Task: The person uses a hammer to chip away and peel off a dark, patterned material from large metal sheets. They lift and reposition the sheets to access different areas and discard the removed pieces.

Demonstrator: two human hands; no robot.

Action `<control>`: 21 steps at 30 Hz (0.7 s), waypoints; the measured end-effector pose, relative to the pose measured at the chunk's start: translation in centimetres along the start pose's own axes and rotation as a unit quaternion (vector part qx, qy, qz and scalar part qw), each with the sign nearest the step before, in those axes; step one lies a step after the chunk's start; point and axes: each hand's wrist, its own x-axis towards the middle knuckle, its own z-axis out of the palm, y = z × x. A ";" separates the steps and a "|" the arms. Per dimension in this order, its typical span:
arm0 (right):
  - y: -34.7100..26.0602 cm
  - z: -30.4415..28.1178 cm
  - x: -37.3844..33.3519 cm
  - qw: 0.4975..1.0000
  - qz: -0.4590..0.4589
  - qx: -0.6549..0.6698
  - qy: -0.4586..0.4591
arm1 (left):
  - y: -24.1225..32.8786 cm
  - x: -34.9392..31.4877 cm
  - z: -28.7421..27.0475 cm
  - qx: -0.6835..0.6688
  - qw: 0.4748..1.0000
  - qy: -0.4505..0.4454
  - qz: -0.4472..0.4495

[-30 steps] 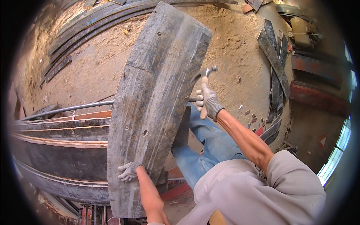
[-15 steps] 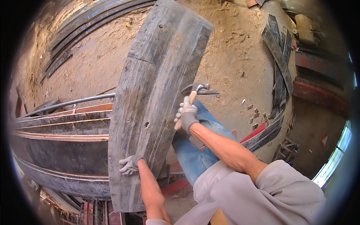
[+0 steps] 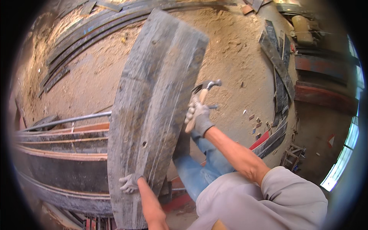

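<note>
A long grey, worn plywood panel (image 3: 153, 92) with streaked dirt and small holes slants through the middle of the view. My left hand (image 3: 131, 183), in a grey glove, lies on the panel's near part by its left edge, fingers spread. Beside the panel's right edge, my gloved right hand (image 3: 200, 115) grips a claw hammer (image 3: 204, 91) by its wooden handle. The hammer's metal head points away from me, above the ground. Just past that hand, a short piece of metal bar or pipe (image 3: 213, 107) shows, partly hidden.
Left of the panel, dark curved panels (image 3: 65, 166) stand on edge beside a metal pipe (image 3: 73, 120). Long dark strips (image 3: 92, 34) lie at the far left. Dark boards (image 3: 281, 73) are piled at right, near small scraps (image 3: 257, 124) on the sandy ground.
The panel's far end sits lower and further left in view, partly from head movement. My right hand and the hammer are further right from the panel's edge. My left hand stays on the panel.
</note>
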 end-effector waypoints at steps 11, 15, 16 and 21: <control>-23.1 2.5 14.5 0.975 -0.003 0.217 -0.056 | -0.9 0.3 1.3 0.027 0.999 -0.023 -0.022; -24.0 4.9 15.0 0.975 0.004 0.222 -0.017 | -0.6 0.3 1.4 0.058 0.997 -0.022 -0.034; -24.0 5.6 14.9 0.970 0.000 0.244 -0.014 | -0.5 0.2 1.2 0.062 0.997 -0.014 -0.035; -24.8 9.2 13.1 0.958 0.009 0.285 -0.031 | -0.1 0.0 0.4 0.066 0.997 -0.018 -0.018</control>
